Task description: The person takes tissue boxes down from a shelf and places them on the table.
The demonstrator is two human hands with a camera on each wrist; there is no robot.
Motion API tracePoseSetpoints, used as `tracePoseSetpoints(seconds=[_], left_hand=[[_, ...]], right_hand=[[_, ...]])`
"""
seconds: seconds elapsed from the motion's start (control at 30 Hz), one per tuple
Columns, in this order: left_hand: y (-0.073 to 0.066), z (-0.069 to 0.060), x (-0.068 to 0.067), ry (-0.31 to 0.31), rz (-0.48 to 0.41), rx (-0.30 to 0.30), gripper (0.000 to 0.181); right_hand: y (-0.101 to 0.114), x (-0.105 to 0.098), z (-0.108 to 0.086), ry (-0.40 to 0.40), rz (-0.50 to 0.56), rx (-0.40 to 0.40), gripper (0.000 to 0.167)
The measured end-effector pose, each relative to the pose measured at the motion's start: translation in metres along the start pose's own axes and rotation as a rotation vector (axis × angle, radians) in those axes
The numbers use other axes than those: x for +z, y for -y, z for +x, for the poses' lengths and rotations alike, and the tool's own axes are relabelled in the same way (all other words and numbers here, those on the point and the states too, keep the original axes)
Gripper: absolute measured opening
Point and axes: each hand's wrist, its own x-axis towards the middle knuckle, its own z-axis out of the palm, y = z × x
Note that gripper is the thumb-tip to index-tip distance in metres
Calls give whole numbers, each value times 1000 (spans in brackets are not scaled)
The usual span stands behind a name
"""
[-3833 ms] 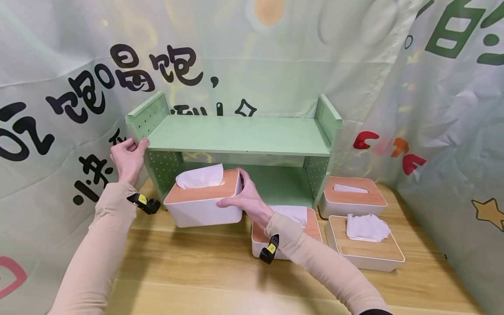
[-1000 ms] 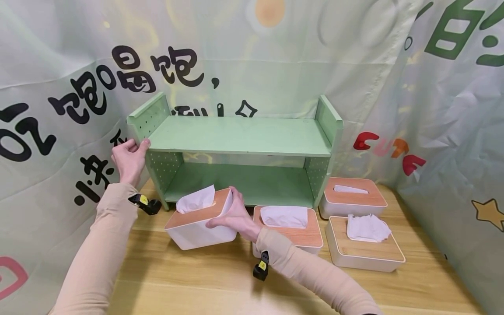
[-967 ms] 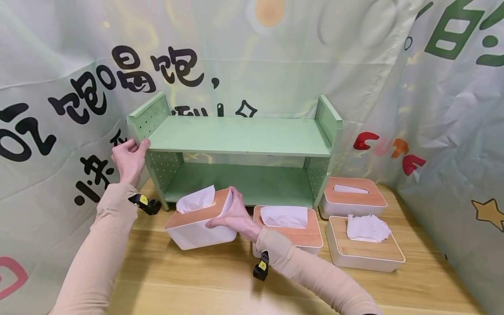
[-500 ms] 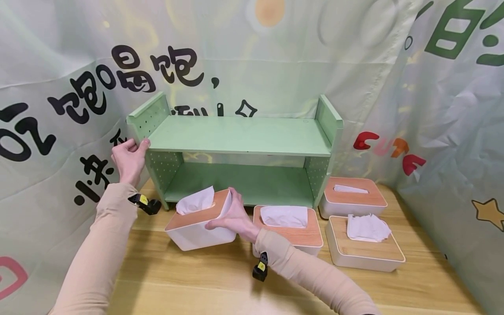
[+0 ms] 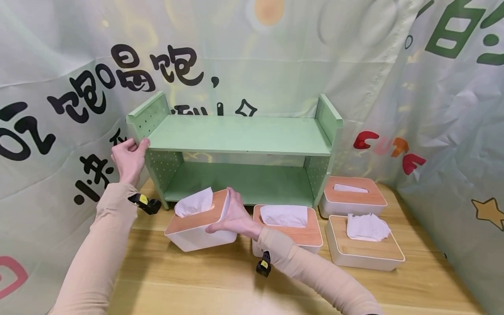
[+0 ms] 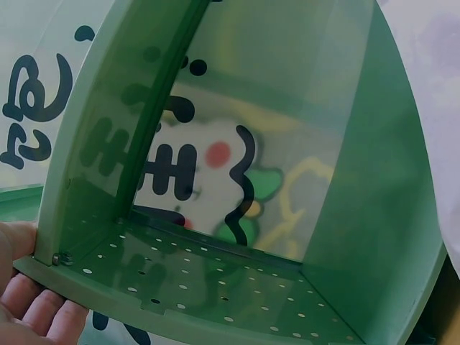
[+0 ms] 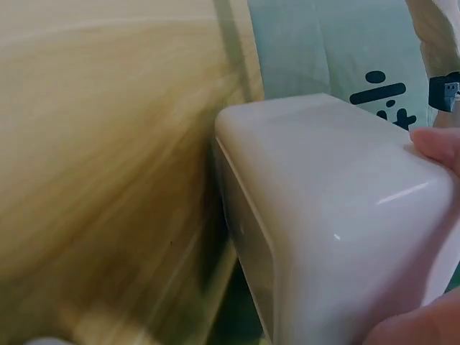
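A white tissue box (image 5: pixel 198 240) with a wood-look lid and a tissue sticking out is tilted in front of the green two-tier shelf (image 5: pixel 240 135). My right hand (image 5: pixel 236 216) grips its right end, thumb on the front side. In the right wrist view the box's white body (image 7: pixel 323 172) is close up, just off or touching the table; I cannot tell which. My left hand (image 5: pixel 129 159) pinches the front edge of the shelf's left side panel. In the left wrist view, thumb and curled fingers (image 6: pixel 43 313) lie at that panel's edge.
On the wooden table (image 5: pixel 189 284), a second tissue box (image 5: pixel 293 236) stands just right of my right hand. Two more, a rear box (image 5: pixel 354 199) and a front box (image 5: pixel 366 253), stand farther right. A printed cloth (image 5: pixel 275 65) hangs behind the shelf.
Since the oldest frame, my right hand has brought the tissue box down and toward me from the lower tier's front, tilting it. Over the last second it has barely shifted. My left hand stays put.
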Motion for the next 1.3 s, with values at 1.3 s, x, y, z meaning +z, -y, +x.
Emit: tracePoseSetpoints(seconds=[1.3], left_hand=[[2,3,1,11,-24,-32,42]], right_hand=[[-2,-17,2,226,-795,-15,119]])
